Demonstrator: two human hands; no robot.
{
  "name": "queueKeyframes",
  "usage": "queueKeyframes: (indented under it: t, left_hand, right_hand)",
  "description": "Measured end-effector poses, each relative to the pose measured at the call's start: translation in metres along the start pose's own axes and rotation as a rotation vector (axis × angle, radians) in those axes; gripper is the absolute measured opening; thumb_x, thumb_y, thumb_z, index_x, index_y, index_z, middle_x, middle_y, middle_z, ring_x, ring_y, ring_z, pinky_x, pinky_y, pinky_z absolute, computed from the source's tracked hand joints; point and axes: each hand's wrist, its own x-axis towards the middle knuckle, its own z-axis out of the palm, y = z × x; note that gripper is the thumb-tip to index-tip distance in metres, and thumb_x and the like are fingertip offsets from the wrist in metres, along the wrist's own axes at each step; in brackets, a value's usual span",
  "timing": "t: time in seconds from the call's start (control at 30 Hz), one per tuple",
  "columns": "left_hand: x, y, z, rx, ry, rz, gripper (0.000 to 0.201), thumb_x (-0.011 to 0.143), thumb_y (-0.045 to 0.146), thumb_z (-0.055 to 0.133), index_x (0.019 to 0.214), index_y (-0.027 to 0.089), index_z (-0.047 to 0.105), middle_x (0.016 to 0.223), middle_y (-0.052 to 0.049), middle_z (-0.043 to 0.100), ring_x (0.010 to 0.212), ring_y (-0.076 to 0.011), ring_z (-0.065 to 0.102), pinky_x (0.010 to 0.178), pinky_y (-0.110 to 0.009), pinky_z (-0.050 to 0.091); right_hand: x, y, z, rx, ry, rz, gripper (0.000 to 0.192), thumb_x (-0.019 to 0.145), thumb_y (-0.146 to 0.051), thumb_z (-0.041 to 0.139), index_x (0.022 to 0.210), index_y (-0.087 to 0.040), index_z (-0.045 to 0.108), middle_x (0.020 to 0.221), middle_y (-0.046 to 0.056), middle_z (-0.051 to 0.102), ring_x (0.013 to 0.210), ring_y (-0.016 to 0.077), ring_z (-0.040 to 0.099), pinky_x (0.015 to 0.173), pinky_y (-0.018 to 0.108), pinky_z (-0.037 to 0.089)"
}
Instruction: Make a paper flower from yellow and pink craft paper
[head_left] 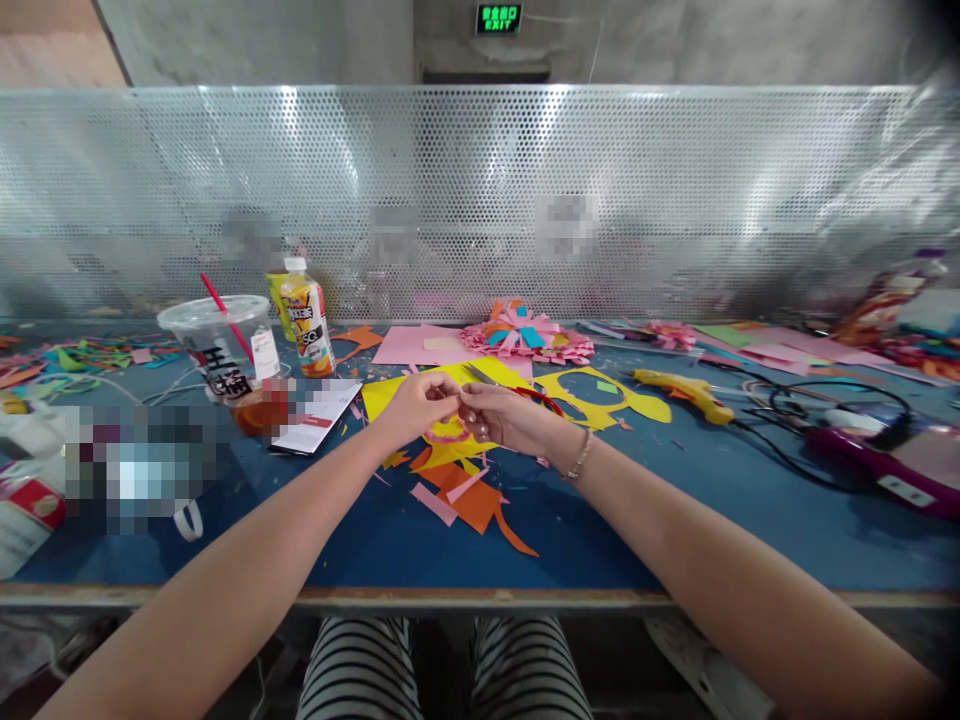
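My left hand (427, 405) and my right hand (506, 415) meet above the middle of the blue table, their fingertips pinched close together. A small curved pink paper strip (448, 436) shows just under the fingers and seems held between both hands; its ends are hidden. Yellow paper (386, 398) lies beneath the hands. Scissors with red handles (541, 400) rest behind my right hand, partly covered by it. Nearer to me are orange paper pieces (474, 500) and a narrow pink scrap (433, 504).
Yellow cut-out paper (581, 395) and a yellow glue gun (684, 393) with a black cord lie to the right. A fringed pink paper flower (525, 335) sits behind. At left stand a plastic cup (225, 350) with a straw and a drink bottle (306, 320). A perforated metal screen (480, 200) borders the back.
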Motion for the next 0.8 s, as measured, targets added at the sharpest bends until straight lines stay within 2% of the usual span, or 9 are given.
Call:
queueKeyframes:
  t: [0.17, 0.37, 0.57, 0.8]
  left_hand:
    - [0.000, 0.002, -0.001, 0.024, -0.003, 0.112, 0.017, 0.068, 0.027, 0.060, 0.077, 0.013, 0.062, 0.077, -0.004, 0.064, 0.061, -0.0092, 0.055, 0.057, -0.021, 0.043]
    - [-0.004, 0.008, 0.000, 0.104, 0.027, 0.141, 0.022, 0.071, 0.036, 0.059, 0.075, 0.014, 0.064, 0.074, -0.003, 0.064, 0.057, -0.0083, 0.053, 0.055, -0.021, 0.041]
    - [-0.006, 0.011, 0.000, 0.100, 0.012, 0.121, 0.022, 0.071, 0.035, 0.059, 0.072, 0.014, 0.064, 0.068, -0.001, 0.062, 0.057, -0.0079, 0.052, 0.055, -0.020, 0.041]
    - [-0.007, 0.014, 0.001, -0.014, -0.048, 0.121, 0.013, 0.071, 0.028, 0.060, 0.072, 0.015, 0.064, 0.066, 0.001, 0.062, 0.055, -0.0064, 0.052, 0.054, -0.019, 0.041]
  right_hand:
    - [-0.004, -0.004, 0.000, 0.097, -0.052, -0.018, 0.016, 0.070, -0.024, 0.063, 0.077, -0.017, 0.050, 0.064, -0.004, 0.047, 0.051, 0.0043, 0.040, 0.047, 0.017, 0.034]
    - [-0.008, -0.006, -0.002, 0.144, -0.141, -0.001, 0.012, 0.073, -0.022, 0.060, 0.080, -0.018, 0.052, 0.068, -0.003, 0.046, 0.054, 0.0045, 0.041, 0.049, 0.016, 0.035]
    - [-0.011, -0.009, 0.000, 0.093, -0.194, 0.030, 0.012, 0.076, -0.027, 0.057, 0.078, -0.017, 0.051, 0.066, -0.002, 0.046, 0.054, 0.0051, 0.041, 0.048, 0.016, 0.036]
    - [-0.013, -0.013, 0.000, 0.083, -0.258, 0.020, 0.015, 0.075, -0.027, 0.060, 0.078, -0.016, 0.051, 0.065, -0.002, 0.046, 0.055, 0.0051, 0.043, 0.049, 0.015, 0.038]
